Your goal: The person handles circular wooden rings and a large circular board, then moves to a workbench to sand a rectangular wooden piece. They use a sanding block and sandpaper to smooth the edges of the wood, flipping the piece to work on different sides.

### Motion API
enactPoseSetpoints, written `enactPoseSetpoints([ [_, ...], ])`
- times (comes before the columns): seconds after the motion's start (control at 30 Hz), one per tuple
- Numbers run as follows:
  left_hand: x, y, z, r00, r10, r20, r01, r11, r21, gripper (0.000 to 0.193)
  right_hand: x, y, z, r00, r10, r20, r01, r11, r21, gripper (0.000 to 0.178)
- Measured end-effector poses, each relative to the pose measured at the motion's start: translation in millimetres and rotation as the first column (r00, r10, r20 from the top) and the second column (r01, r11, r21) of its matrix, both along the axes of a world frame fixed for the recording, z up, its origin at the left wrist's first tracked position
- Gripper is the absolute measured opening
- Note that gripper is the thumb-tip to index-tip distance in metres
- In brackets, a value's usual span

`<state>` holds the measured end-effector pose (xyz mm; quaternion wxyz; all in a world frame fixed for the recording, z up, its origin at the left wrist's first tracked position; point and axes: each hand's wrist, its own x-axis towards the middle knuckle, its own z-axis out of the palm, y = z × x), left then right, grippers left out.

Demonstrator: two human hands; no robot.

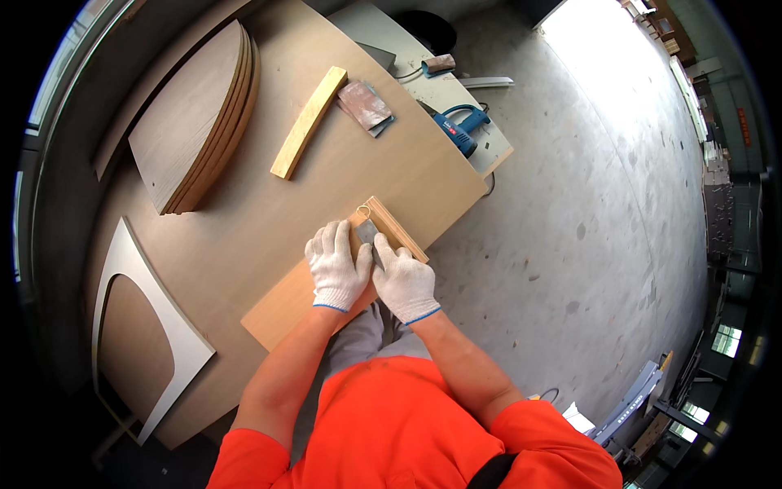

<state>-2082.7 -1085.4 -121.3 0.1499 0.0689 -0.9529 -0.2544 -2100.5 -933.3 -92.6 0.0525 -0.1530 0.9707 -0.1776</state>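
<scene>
Observed on the near side of a wide tan wooden desk (244,244): a flat light-brown wooden board (285,306), lying aslant beneath both hands, with a narrow layered wooden strip (399,229) along its right end. Found on the board: left hand (336,265), in a white knit glove with blue cuff trim, fingers extended side by side and laid down. Recorded just beside: right hand (403,281), gloved alike, pinching a flat grey metal blade (368,232), index finger stretched along it. Unable to tell contact between left thumb and blade. Noted at the blade's far end: a thin pale curled shaving (364,205). Seen farther up the desk: a slightly curved yellow wooden bar (309,122), just beside overlapping reddish-brown rectangular sheets (364,104). Logged toward the left: a stack of brown curved-edged wooden panels (191,122) and, nearer, a white curved frame (186,342). Located past the desk's right edge: a blue corded power tool (460,129)
</scene>
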Motion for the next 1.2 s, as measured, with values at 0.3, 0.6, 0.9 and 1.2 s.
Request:
enactPoseSetpoints([
  [0.3,1.2,-0.3,-0.2,1.000,-0.001,-0.015,0.001,1.000,-0.001,0.058,1.9,3.9,3.8,0.998,0.031,0.054,-0.026,0.996,-0.081,0.060],
  [0.6,2.7,-1.3,-4.2,1.000,0.002,-0.010,-0.002,1.000,0.009,0.058,-1.6,-0.8,8.3,0.994,0.007,0.107,0.003,0.996,-0.085,0.061],
  [0.9,3.8,-3.0,-8.3,1.000,0.008,-0.002,-0.008,1.000,0.019,0.048,-16.1,-18.9,-6.1,0.996,-0.030,0.087,0.038,0.994,-0.101,0.061],
  [1.2,3.6,1.5,-7.9,0.995,0.097,-0.003,-0.097,0.994,0.056,0.046,16.4,14.4,24.7,0.979,-0.013,0.202,0.041,0.990,-0.135,0.059],
])
